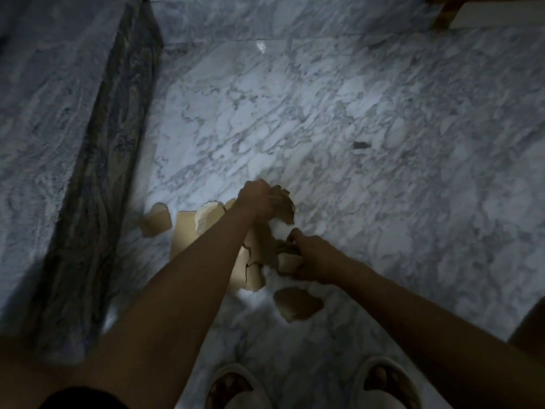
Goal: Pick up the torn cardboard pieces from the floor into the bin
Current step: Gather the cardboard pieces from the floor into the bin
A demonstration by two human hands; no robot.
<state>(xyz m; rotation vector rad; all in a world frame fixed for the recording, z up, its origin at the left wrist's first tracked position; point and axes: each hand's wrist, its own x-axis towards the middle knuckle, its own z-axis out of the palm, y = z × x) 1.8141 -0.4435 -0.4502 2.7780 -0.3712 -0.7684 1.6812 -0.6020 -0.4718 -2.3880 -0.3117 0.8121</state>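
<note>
dimly lit, a downward view of a white and grey marble floor (pixel 383 113). along the left runs a dark veined border strip (pixel 97 172). just right of it a small torn cardboard piece (pixel 156 219) lies flat, and beside that a larger flat sheet (pixel 184 234) with a pale-edged scrap (pixel 208 216) touching it, both partly hidden by the left forearm. the left hand (pixel 256 199) is curled into a fist around a crumpled wad of cardboard (pixel 284 205), low over the floor. close by but apart, nearer the person, the right hand (pixel 309 255) has its fingers wrapped round another torn piece (pixel 287 262). one loose piece (pixel 298 302) lies on the floor just below the right wrist. a small dark scrap (pixel 361 145) sits well apart, farther right. two pale slippers (pixel 233 371) show at the bottom edge.
</note>
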